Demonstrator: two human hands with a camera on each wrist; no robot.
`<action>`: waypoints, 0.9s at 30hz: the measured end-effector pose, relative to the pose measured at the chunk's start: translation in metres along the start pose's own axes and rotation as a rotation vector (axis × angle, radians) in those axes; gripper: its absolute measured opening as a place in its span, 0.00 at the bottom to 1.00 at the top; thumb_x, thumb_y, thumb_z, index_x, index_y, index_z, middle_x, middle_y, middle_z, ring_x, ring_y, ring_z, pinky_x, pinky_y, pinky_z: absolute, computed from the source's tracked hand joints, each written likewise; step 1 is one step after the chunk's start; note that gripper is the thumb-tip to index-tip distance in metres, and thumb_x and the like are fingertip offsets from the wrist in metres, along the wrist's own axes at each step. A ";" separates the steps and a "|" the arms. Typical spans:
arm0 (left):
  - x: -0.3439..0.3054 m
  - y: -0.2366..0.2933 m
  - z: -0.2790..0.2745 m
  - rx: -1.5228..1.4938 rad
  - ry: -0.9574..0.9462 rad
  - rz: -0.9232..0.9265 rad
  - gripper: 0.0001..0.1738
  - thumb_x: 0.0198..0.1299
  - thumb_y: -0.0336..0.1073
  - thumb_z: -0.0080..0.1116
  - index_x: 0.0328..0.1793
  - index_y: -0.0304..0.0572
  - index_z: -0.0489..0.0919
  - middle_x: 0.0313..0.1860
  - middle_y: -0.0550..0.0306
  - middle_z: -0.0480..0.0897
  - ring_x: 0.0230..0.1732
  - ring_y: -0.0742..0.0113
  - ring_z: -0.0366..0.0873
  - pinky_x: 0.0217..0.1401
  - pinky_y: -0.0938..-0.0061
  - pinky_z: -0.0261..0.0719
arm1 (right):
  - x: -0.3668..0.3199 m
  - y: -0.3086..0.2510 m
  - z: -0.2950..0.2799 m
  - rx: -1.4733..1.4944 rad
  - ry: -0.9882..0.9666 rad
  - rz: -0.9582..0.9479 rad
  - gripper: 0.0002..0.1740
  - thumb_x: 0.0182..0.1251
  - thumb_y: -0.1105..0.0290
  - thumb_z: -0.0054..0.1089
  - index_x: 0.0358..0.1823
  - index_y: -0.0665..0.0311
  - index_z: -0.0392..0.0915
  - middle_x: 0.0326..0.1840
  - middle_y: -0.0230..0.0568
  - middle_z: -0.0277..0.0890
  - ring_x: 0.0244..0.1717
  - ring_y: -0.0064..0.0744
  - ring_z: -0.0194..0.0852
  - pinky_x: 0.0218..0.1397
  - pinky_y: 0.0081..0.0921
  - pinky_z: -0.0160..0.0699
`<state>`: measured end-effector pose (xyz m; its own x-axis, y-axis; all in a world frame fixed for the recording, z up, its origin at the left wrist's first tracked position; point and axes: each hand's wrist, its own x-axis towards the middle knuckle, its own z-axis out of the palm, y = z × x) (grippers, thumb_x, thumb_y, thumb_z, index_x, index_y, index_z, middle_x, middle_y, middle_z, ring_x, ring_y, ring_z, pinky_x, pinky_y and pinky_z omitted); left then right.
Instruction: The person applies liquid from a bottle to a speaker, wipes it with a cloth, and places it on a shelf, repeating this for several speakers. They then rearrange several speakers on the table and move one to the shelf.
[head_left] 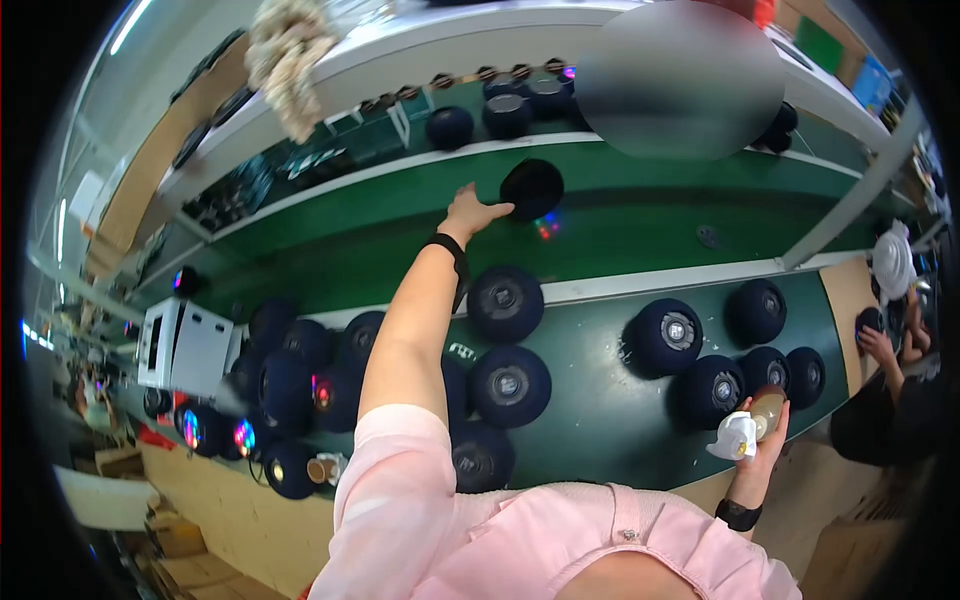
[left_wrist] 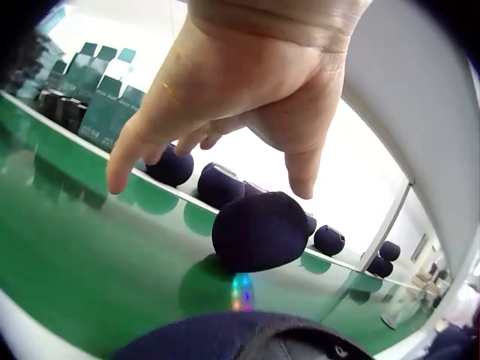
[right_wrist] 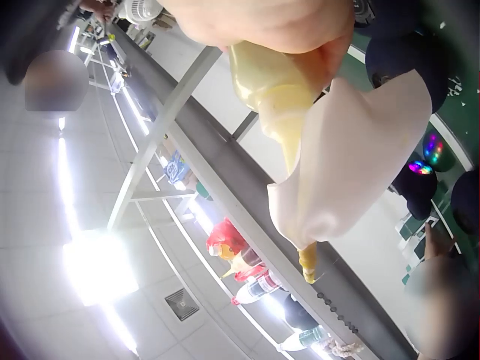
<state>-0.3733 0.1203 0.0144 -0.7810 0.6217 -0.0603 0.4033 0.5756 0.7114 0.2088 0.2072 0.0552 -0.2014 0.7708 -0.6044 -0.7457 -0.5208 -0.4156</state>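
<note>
My left hand (head_left: 470,213) reaches over the green belt with fingers spread, holding nothing. Beside its thumb a dark round speaker (head_left: 532,190) stands tilted on the belt, with coloured lights reflected below it. In the left wrist view, a gap shows between the hand (left_wrist: 247,90) and that speaker (left_wrist: 259,232). My right hand (head_left: 768,455) grips a translucent yellowish bottle (head_left: 767,410) with a nozzle. A white piece (head_left: 735,438) surrounds the nozzle; in the right wrist view the yellowed tip (right_wrist: 308,262) pokes out past this white piece (right_wrist: 352,150).
Several dark round speakers (head_left: 505,386) stand on the near green table, left and right of centre. A white box (head_left: 186,345) is at the left. More speakers (head_left: 507,116) line the belt's far side. Another person's hand (head_left: 878,345) is at the right; a post (head_left: 862,190) rises nearby.
</note>
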 end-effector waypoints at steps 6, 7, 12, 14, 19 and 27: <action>0.053 0.068 0.054 0.180 -0.213 -0.074 0.49 0.35 0.60 0.69 0.58 0.30 0.68 0.58 0.36 0.70 0.59 0.47 0.69 0.60 0.61 0.69 | -0.005 -0.019 -0.010 0.053 0.061 -0.090 0.27 0.55 0.49 0.61 0.45 0.64 0.69 0.36 0.46 0.73 0.34 0.40 0.75 0.36 0.32 0.82; 0.045 0.073 0.067 0.044 -0.119 -0.107 0.47 0.33 0.56 0.72 0.56 0.31 0.69 0.56 0.37 0.72 0.57 0.49 0.72 0.57 0.61 0.72 | -0.009 -0.026 -0.011 0.038 0.066 -0.156 0.28 0.55 0.48 0.61 0.46 0.64 0.69 0.37 0.46 0.73 0.34 0.40 0.75 0.37 0.32 0.82; 0.055 0.072 0.110 0.143 -0.068 0.032 0.48 0.31 0.53 0.74 0.56 0.30 0.69 0.54 0.38 0.74 0.55 0.50 0.73 0.56 0.64 0.73 | -0.013 -0.049 -0.027 0.031 0.057 -0.283 0.25 0.57 0.50 0.60 0.47 0.61 0.69 0.40 0.42 0.74 0.36 0.39 0.75 0.38 0.32 0.82; 0.072 0.069 0.118 0.164 -0.073 0.188 0.49 0.30 0.48 0.76 0.56 0.24 0.68 0.49 0.38 0.77 0.51 0.51 0.77 0.53 0.68 0.75 | -0.009 -0.053 -0.032 0.047 0.096 -0.316 0.24 0.59 0.51 0.59 0.48 0.60 0.70 0.41 0.40 0.74 0.37 0.39 0.75 0.38 0.32 0.82; 0.087 0.072 0.122 -0.383 -0.226 0.037 0.44 0.34 0.51 0.73 0.56 0.30 0.72 0.50 0.41 0.78 0.51 0.52 0.76 0.55 0.67 0.72 | -0.005 -0.053 -0.035 0.027 0.007 -0.274 0.20 0.60 0.53 0.57 0.47 0.58 0.73 0.46 0.36 0.75 0.39 0.37 0.75 0.41 0.29 0.81; 0.081 0.104 0.128 -0.049 0.191 0.341 0.15 0.42 0.39 0.68 0.35 0.42 0.79 0.35 0.50 0.78 0.39 0.51 0.76 0.44 0.62 0.74 | -0.001 -0.051 -0.043 0.052 0.070 -0.271 0.23 0.59 0.50 0.58 0.48 0.59 0.70 0.42 0.41 0.74 0.37 0.40 0.75 0.38 0.33 0.82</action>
<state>-0.3336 0.2979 -0.0059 -0.6827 0.6601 0.3132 0.6351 0.3242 0.7011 0.2738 0.2170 0.0478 0.0527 0.8512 -0.5222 -0.7986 -0.2781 -0.5338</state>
